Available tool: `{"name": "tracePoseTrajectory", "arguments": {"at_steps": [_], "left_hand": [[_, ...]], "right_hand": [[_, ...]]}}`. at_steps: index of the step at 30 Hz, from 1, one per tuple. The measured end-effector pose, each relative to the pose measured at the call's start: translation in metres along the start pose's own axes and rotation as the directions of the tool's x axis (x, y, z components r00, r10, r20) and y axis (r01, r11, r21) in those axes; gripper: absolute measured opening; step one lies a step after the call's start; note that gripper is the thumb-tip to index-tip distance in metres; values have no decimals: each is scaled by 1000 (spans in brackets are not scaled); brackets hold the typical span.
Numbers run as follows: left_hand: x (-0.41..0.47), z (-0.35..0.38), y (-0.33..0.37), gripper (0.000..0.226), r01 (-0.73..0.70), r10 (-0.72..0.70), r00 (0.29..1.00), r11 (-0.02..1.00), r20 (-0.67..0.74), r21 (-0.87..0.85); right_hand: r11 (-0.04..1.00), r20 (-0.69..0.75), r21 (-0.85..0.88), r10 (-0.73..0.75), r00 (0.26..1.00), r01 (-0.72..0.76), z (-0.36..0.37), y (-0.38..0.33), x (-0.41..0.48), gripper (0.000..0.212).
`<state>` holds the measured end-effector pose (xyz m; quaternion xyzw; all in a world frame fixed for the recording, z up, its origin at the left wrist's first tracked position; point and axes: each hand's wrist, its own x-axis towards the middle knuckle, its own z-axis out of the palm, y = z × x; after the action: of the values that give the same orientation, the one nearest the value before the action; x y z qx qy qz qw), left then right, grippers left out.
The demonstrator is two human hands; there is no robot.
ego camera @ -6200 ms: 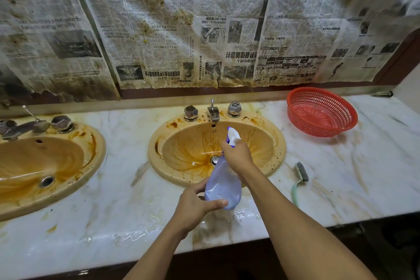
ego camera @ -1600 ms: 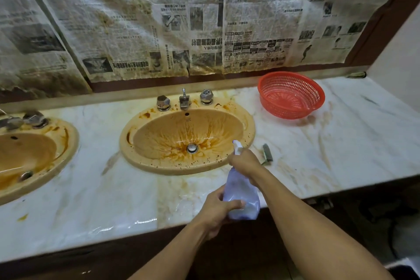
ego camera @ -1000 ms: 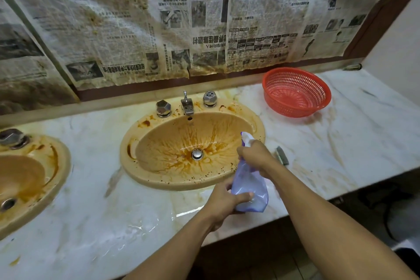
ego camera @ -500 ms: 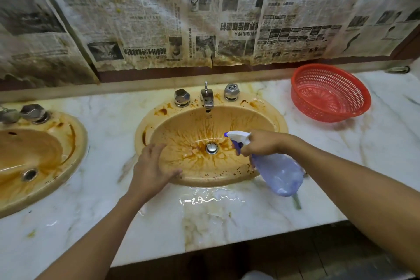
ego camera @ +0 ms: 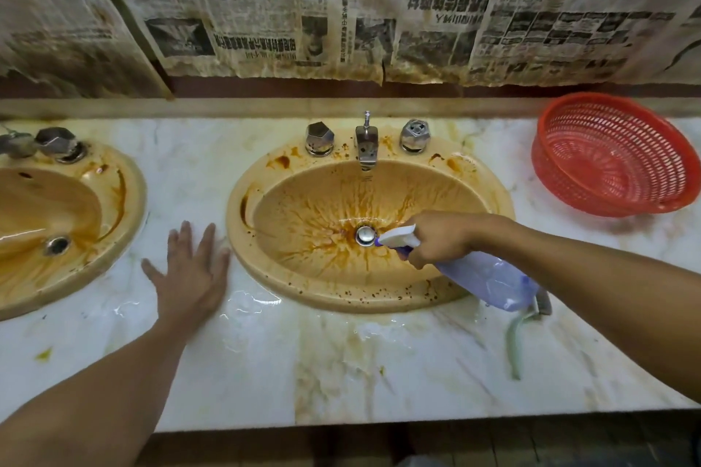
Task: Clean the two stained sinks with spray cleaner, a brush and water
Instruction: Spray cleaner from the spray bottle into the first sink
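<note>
Aiming spray bottle (ego camera: 489, 282) into sink (ego camera: 341, 299) | right hand (ego camera: 436, 239) grips it | left hand (ego camera: 189, 273) flat on wet counter (ego camera: 265, 353) | risk: palm slips

Spray bottle (ego camera: 489, 279) over stained sink (ego camera: 265, 277), hands (ego camera: 436, 239) apart

I read this as a washroom. One marble countertop (ego camera: 265, 372) carries two oval tan basins side by side, the centre sink (ego camera: 237, 216) and the left sink (ego camera: 133, 208), both streaked brown. A chrome faucet (ego camera: 366, 148) sits between a hexagonal knob (ego camera: 319, 138) and a round knob (ego camera: 415, 135). Stained newspaper sheets (ego camera: 246, 11) cover the wall above. A red plastic basket (ego camera: 561, 178) stands far right.
</note>
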<state>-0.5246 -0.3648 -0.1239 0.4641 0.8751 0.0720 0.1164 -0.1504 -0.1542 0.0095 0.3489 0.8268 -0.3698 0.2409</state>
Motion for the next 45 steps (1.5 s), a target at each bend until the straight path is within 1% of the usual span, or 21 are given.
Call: {"name": "tracePoseTrajectory", "arguments": {"at_steps": [4, 8, 10, 13, 16, 18, 20, 21, 22, 24, 26, 28, 31, 34, 35, 38, 40, 43, 45], "left_hand": [[4, -1, 1, 67, 27, -29, 998, 998, 47, 60], [6, 1, 3, 66, 56, -61, 997, 995, 54, 87], [5, 1, 3, 66, 57, -61, 997, 995, 51, 83], [5, 1, 2, 67, 54, -58, 997, 996, 43, 76], [5, 2, 2, 67, 58, -60, 998, 996, 37, 61], [5, 2, 2, 67, 63, -65, 997, 996, 36, 61], [5, 1, 2, 67, 67, -69, 997, 996, 36, 60], [4, 1, 2, 67, 68, -71, 997, 996, 36, 60], [4, 1, 3, 67, 69, -71, 997, 996, 34, 59], [4, 2, 3, 67, 67, -69, 997, 996, 28, 57], [5, 2, 2, 67, 69, -70, 997, 996, 26, 58], [5, 2, 2, 67, 71, -73, 997, 995, 30, 70], [4, 1, 2, 67, 65, -68, 997, 995, 27, 75], [4, 2, 2, 67, 67, -69, 997, 995, 30, 77], [4, 2, 3, 67, 71, -74, 997, 995, 31, 77], [5, 1, 3, 67, 77, -80, 996, 994, 29, 75], [5, 1, 3, 67, 75, -77, 997, 994, 31, 76], [5, 1, 3, 68, 69, -72, 997, 994, 32, 80], [4, 0, 3, 68, 64, -67, 997, 995, 31, 81]], "right_hand": [[995, 75, 52, -89, 993, 85, -2, -2, 4, 19], [990, 64, 70, -123, 990, 119, -2, -7, 11, 19], [990, 29, 61, -133, 991, 131, -1, -8, 16, 15], [991, -66, 60, -114, 991, 117, 0, -6, 20, 6], [991, -98, 90, -89, 991, 98, -1, -6, 18, 7], [992, -24, 102, -70, 997, 72, -6, -5, 10, 8], [987, 79, 155, -63, 995, 51, -12, -4, 1, 22], [982, 109, 180, -78, 991, 57, -14, -3, -3, 25], [977, 117, 203, -91, 989, 66, -15, -3, -7, 25], [975, 95, 199, -116, 989, 95, -13, 0, -10, 18], [982, 69, 166, -105, 992, 93, -9, 4, -10, 9], [989, 70, 133, -74, 995, 65, -5, 10, -10, 14], [992, 100, 118, -59, 993, 47, -3, 15, -15, 11], [988, 118, 139, -79, 990, 62, -2, 16, -22, 29], [988, 108, 139, -77, 991, 62, -1, 18, -23, 28], [993, 31, 106, -53, 998, 50, 3, 27, -22, 13], [995, 13, 81, -53, 999, 52, 5, 31, -22, 22], [992, 24, 126, -31, 999, 27, 4, 36, -27, 13], [986, 59, 164, -47, 997, 37, 2, 36, -33, 18]]}}
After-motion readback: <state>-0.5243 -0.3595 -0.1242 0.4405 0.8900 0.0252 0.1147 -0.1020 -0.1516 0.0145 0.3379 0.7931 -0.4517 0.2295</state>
